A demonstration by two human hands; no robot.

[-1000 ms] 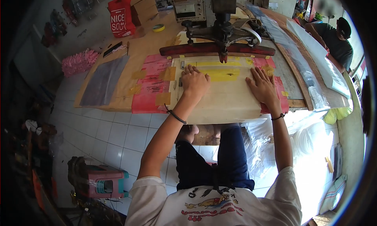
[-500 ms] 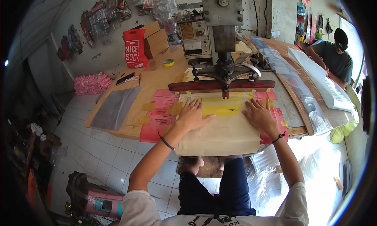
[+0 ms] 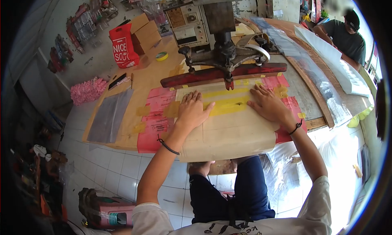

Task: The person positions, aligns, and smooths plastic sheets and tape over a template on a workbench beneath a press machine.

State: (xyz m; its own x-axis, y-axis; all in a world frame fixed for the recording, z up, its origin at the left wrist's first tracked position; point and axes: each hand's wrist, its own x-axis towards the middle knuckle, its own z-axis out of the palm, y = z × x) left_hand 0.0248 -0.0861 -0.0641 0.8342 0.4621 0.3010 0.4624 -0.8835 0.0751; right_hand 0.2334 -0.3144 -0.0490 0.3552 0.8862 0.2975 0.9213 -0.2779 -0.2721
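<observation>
One left hand (image 3: 192, 111) and one right hand (image 3: 269, 107) touch one beige sheet (image 3: 228, 133).

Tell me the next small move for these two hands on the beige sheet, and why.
Probably draw both hands a little toward the sheet's near edge: the left hand and right hand lie spread on the beige sheet, their fingertips pointing toward the machine's red bar and close to it in this view.
</observation>
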